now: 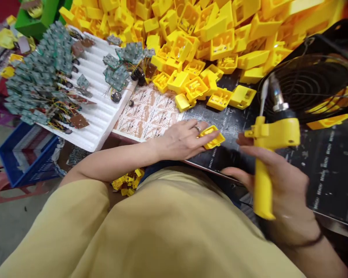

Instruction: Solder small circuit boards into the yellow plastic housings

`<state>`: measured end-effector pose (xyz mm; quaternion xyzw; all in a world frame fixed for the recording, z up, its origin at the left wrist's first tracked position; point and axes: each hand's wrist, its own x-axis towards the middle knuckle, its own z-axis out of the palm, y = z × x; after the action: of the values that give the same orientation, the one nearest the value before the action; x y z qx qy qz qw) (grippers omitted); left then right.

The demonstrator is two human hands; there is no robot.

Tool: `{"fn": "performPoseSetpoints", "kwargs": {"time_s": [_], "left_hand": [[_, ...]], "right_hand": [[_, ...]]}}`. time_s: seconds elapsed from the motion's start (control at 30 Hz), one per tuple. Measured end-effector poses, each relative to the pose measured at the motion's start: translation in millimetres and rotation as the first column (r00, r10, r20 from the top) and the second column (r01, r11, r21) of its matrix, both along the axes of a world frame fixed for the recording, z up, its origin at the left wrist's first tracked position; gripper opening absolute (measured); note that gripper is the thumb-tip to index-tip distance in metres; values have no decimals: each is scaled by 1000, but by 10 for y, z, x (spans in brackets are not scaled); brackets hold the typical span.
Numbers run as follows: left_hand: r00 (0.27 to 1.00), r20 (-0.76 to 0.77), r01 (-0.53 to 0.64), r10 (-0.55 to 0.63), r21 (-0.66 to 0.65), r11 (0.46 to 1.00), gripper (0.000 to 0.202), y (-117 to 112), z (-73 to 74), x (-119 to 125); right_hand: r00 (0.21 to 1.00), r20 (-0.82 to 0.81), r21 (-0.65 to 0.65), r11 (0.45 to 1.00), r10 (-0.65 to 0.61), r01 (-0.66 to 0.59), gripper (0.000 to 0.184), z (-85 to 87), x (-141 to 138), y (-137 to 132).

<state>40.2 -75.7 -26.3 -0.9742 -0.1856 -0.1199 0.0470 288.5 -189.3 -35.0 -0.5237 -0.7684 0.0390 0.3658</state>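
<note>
My left hand (179, 141), with a ring on one finger, rests at the table's near edge. Its fingers grip a small open yellow plastic housing (216, 139) against the dark board. To the right, my right hand (291, 189) is raised above the table edge, wrapped round a yellow soldering gun (278, 133). The gun's metal tip and thin feed tube point up and away from me; motion blurs the hand slightly. A big heap of similar yellow housings (194, 87) lies beyond my left hand.
Circuit boards (40, 73) with wires and small black round parts cover a ridged white foam tray (97, 125) at left. A black fan-like ring guard (301, 81) stands at right behind the gun. A blue crate (26, 170) and a green bin (43, 21) are farther left.
</note>
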Motion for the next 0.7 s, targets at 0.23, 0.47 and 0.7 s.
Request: {"fn": "performPoseSetpoints", "kwargs": {"time_s": [0.23,0.47,0.7], "left_hand": [[954,90,-141,285,-707,693,54,129,222,-1],[952,130,-247,279,-215,945,44,238,233,-361],[997,-59,-67,52,-279,958,44,65,257,-433]], "right_hand": [[999,40,89,996,8,-11,44,-104,-182,254],[997,70,84,995,44,-50,52,-54,-201,266],[996,41,82,993,80,-84,43,-32,-193,236]]}}
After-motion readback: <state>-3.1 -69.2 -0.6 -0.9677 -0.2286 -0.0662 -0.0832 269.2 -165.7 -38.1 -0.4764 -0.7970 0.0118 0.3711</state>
